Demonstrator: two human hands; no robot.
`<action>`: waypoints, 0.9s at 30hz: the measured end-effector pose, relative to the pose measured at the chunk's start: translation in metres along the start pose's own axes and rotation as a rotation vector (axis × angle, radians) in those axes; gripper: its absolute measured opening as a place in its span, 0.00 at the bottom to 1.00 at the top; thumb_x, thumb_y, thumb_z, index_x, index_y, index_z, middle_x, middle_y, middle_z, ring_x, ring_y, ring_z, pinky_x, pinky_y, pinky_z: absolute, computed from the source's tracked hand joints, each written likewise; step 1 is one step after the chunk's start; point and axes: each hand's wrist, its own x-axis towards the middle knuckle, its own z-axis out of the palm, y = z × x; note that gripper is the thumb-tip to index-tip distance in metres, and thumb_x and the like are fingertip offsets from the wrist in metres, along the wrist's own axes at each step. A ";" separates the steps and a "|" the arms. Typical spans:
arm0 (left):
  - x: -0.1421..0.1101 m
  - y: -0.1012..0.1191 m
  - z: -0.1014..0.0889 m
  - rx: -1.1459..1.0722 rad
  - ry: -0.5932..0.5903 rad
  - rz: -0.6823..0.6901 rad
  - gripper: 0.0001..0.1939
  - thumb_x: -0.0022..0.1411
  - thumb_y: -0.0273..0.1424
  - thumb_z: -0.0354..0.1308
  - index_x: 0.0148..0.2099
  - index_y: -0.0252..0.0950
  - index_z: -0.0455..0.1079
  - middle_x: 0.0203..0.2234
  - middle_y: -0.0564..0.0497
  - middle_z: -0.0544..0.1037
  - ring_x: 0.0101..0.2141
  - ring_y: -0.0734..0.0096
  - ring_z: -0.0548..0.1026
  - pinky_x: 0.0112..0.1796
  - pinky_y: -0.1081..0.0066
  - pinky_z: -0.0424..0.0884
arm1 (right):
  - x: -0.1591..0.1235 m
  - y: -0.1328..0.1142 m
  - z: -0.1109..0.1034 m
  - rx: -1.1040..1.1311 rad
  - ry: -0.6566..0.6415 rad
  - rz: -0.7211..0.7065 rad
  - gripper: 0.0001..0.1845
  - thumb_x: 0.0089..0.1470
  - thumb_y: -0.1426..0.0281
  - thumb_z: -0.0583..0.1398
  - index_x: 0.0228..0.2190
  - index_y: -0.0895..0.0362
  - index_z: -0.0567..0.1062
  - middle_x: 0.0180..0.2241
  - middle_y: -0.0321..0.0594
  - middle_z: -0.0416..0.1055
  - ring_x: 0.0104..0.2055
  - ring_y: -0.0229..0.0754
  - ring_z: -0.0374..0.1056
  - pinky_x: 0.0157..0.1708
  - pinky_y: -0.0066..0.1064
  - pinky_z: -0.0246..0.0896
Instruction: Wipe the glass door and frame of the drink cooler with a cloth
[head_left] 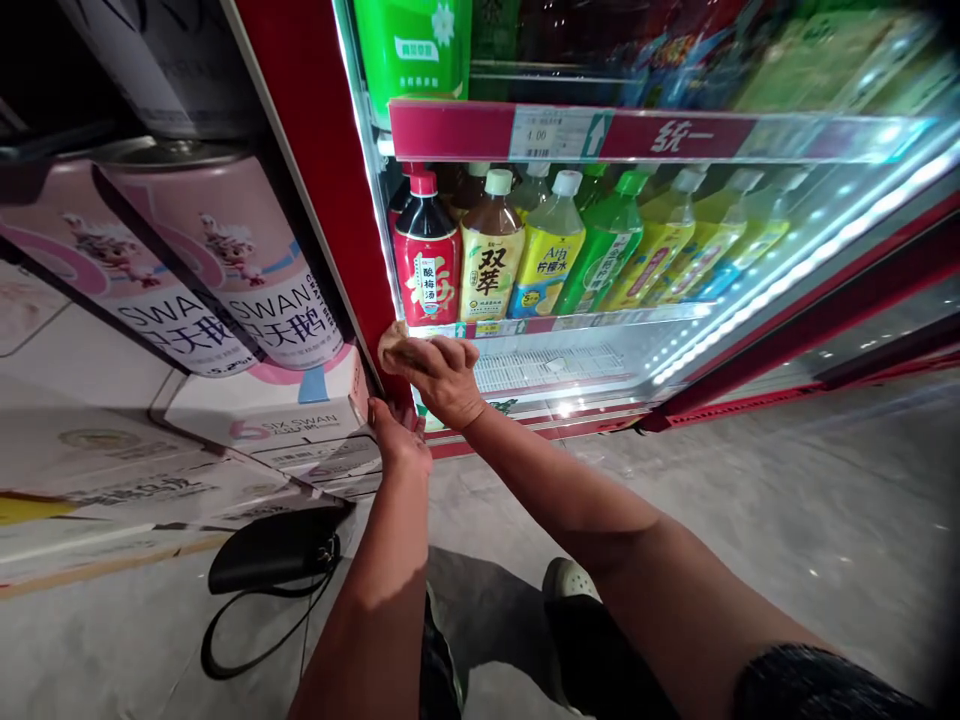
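My right hand (442, 375) presses a crumpled tan cloth (392, 345) against the red frame (330, 160) of a lit drinks cooler, at the level of the lower bottle shelf. Just below it, my left hand (401, 432) rests with fingers apart between the frame's lower part and a white carton (300, 405) marked SIX SWAN. Part of its fingers is hidden. Closest to the cloth inside the cooler is a red-labelled bottle (427, 255). A cream-labelled bottle (491, 250) stands beside it.
Pink SWAN cans (270, 260) tower on the left above stacked cartons. A black bag (274, 550) with a strap lies on the grey floor (787, 520). Inside the cooler, several more bottles stand under a magenta price rail (637, 135). My shoe (568, 580) shows below.
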 end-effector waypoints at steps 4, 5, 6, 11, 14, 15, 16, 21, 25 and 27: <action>-0.005 -0.001 0.002 -0.047 -0.003 0.052 0.24 0.74 0.51 0.41 0.53 0.46 0.72 0.61 0.51 0.75 0.63 0.66 0.70 0.53 0.69 0.72 | -0.012 -0.001 0.010 -0.015 -0.107 -0.029 0.22 0.71 0.62 0.56 0.63 0.34 0.70 0.61 0.34 0.72 0.59 0.49 0.59 0.56 0.45 0.51; -0.006 -0.001 0.002 -0.063 -0.018 0.067 0.24 0.75 0.50 0.41 0.52 0.45 0.73 0.59 0.51 0.76 0.61 0.66 0.73 0.51 0.70 0.73 | -0.020 -0.002 0.013 -0.010 -0.163 -0.058 0.21 0.71 0.62 0.56 0.62 0.35 0.71 0.60 0.34 0.73 0.58 0.49 0.59 0.54 0.44 0.51; -0.006 -0.002 0.002 -0.079 -0.035 0.079 0.23 0.75 0.49 0.41 0.51 0.44 0.74 0.56 0.51 0.78 0.59 0.66 0.74 0.49 0.70 0.74 | -0.027 -0.003 0.016 -0.007 -0.210 -0.081 0.21 0.71 0.64 0.57 0.62 0.37 0.72 0.60 0.35 0.73 0.57 0.48 0.59 0.53 0.43 0.52; -0.005 -0.002 0.001 -0.120 -0.061 0.089 0.25 0.75 0.48 0.41 0.52 0.42 0.75 0.53 0.49 0.79 0.56 0.65 0.76 0.47 0.70 0.75 | -0.021 -0.010 0.006 -0.017 -0.226 -0.102 0.20 0.72 0.64 0.55 0.61 0.42 0.73 0.60 0.36 0.74 0.56 0.49 0.60 0.51 0.43 0.52; -0.004 -0.004 0.003 -0.113 -0.016 0.074 0.25 0.75 0.50 0.40 0.54 0.46 0.74 0.55 0.50 0.77 0.60 0.64 0.73 0.49 0.68 0.75 | 0.002 -0.016 -0.002 -0.028 -0.152 -0.044 0.25 0.72 0.56 0.53 0.66 0.42 0.68 0.65 0.38 0.68 0.59 0.53 0.57 0.53 0.45 0.52; -0.005 -0.005 0.004 -0.128 -0.032 0.095 0.24 0.75 0.49 0.40 0.55 0.47 0.74 0.56 0.51 0.77 0.60 0.65 0.73 0.50 0.68 0.74 | 0.004 -0.017 0.000 -0.026 -0.157 -0.043 0.27 0.71 0.54 0.52 0.67 0.43 0.66 0.66 0.39 0.67 0.60 0.53 0.57 0.53 0.45 0.53; -0.005 -0.006 0.005 -0.149 -0.063 0.121 0.23 0.75 0.48 0.40 0.55 0.47 0.74 0.55 0.51 0.77 0.60 0.66 0.73 0.50 0.69 0.74 | 0.003 -0.017 0.003 -0.021 -0.178 -0.058 0.28 0.71 0.53 0.52 0.67 0.43 0.65 0.67 0.39 0.66 0.60 0.53 0.57 0.53 0.45 0.54; -0.001 -0.009 0.004 -0.143 -0.066 0.153 0.22 0.75 0.47 0.42 0.47 0.41 0.72 0.45 0.49 0.78 0.46 0.69 0.78 0.41 0.72 0.73 | -0.035 -0.006 0.023 0.011 -0.338 -0.220 0.20 0.73 0.64 0.54 0.61 0.45 0.74 0.63 0.34 0.72 0.58 0.48 0.60 0.48 0.40 0.57; 0.003 -0.007 0.003 -0.083 0.005 0.133 0.22 0.73 0.51 0.43 0.48 0.43 0.70 0.47 0.50 0.77 0.46 0.70 0.77 0.37 0.74 0.70 | -0.039 0.010 0.013 0.012 -0.247 -0.155 0.21 0.72 0.66 0.54 0.63 0.43 0.72 0.62 0.34 0.72 0.59 0.48 0.59 0.53 0.42 0.56; 0.004 -0.008 0.004 -0.046 0.053 0.123 0.20 0.73 0.51 0.45 0.51 0.45 0.68 0.51 0.51 0.76 0.51 0.69 0.76 0.38 0.74 0.70 | -0.034 0.016 0.006 0.001 -0.177 -0.077 0.24 0.72 0.67 0.53 0.65 0.41 0.68 0.63 0.34 0.71 0.61 0.49 0.57 0.56 0.43 0.53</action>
